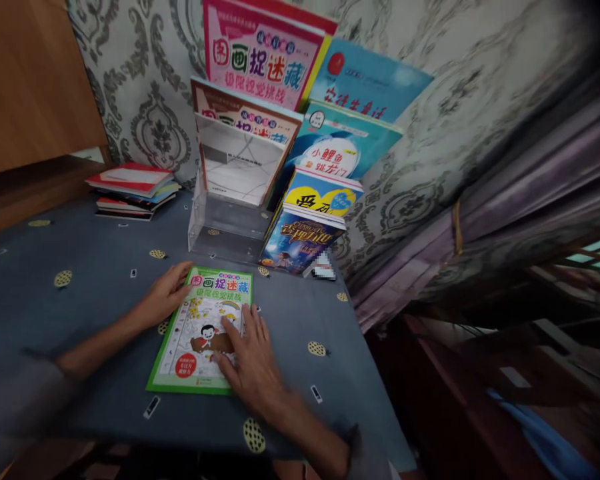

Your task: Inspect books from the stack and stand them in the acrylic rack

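A green-bordered book (200, 333) lies flat on the blue-grey tablecloth, its cover facing up. At the book's upper left edge, my left hand (167, 290) touches the corner, fingers close together and the thumb hidden or unclear. My right hand (253, 357) rests spread over the right side of the cover, fingers apart. Just beyond the book stands a clear tiered rack (225, 223) with several upright books, among them a pink one (260, 60) at the back left and a dark blue one (300, 243) at the front right. The rack's front left tier shows bare plastic.
A stack of books (133, 190) lies at the table's back left, near a wooden cabinet (35, 87). Patterned wallpaper and a purple curtain (405, 267) are behind. The tablecloth (300, 407) ends at the right, beside dark furniture.
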Action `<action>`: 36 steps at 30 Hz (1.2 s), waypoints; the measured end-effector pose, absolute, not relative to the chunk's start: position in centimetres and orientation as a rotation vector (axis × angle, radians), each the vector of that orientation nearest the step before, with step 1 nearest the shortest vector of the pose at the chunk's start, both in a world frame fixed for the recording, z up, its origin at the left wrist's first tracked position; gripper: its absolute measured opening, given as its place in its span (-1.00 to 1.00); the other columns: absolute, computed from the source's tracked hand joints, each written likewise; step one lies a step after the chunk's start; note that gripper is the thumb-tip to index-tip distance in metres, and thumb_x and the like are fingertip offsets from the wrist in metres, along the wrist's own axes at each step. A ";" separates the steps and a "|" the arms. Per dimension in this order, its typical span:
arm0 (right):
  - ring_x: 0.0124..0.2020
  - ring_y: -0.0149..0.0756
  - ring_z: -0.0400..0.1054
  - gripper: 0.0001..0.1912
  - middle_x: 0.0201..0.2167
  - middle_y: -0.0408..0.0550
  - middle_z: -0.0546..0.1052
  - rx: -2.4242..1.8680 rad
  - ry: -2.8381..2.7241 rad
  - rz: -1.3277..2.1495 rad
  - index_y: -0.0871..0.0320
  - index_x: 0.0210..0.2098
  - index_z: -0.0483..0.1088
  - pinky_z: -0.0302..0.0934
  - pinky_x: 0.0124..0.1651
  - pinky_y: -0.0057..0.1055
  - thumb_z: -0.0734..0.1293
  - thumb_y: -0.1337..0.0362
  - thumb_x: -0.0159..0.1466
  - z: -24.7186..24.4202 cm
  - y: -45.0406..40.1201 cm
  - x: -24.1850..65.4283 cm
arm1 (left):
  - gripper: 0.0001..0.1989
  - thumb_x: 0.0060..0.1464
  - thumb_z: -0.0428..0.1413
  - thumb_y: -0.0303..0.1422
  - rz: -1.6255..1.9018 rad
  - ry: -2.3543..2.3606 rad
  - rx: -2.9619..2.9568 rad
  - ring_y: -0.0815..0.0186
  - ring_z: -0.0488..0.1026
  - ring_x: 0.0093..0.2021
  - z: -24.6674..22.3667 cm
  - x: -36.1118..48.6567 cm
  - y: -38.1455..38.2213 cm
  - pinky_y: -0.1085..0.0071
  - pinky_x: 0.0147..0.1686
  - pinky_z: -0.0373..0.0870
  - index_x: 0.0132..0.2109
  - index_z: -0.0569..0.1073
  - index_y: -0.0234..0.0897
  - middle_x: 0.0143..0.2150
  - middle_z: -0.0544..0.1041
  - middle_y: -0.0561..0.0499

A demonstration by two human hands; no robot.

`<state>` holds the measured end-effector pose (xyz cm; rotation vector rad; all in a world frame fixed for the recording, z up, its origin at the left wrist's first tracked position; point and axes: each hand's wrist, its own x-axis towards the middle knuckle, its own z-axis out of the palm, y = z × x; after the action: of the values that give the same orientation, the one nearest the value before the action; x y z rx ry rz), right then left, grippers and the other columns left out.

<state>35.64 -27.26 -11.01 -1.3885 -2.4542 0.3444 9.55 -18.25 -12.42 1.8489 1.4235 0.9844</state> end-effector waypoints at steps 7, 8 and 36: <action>0.50 0.38 -0.20 -0.32 0.51 0.20 0.03 -1.387 -2.351 0.405 0.05 0.41 0.20 0.03 0.38 0.38 0.39 0.14 0.36 -12.8 -27.4 35.8 | -0.28 -0.15 0.35 -0.03 1.152 1.340 1.095 -0.15 0.39 0.31 -11.2 9.7 -19.7 -0.04 0.27 0.34 0.11 0.39 -0.27 0.24 0.49 -0.34; 0.50 0.39 -0.20 -0.31 0.51 0.18 0.03 -1.386 -2.342 0.415 0.03 0.41 0.20 0.03 0.37 0.38 0.40 0.15 0.34 -13.2 -27.4 35.9 | -0.26 -0.22 0.39 -0.04 1.172 1.336 1.017 -0.16 0.40 0.30 -11.0 9.7 -20.1 -0.01 0.26 0.36 0.09 0.41 -0.28 0.20 0.52 -0.33; -0.17 -0.11 0.57 -0.56 -0.17 -0.01 0.66 -1.068 -1.616 0.554 0.00 0.06 0.50 0.49 -0.12 -0.31 0.19 -0.10 0.44 -7.1 -24.0 38.1 | -0.48 -0.26 0.48 -0.06 1.126 0.935 1.013 -0.19 0.53 0.14 -6.0 11.0 -23.1 -0.05 0.24 0.37 -0.11 0.66 -0.14 -0.03 0.69 -0.09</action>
<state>38.10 -24.04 -7.07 -1.0683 -1.6156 0.5545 10.96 -23.08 -6.02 1.0129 0.9353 1.1257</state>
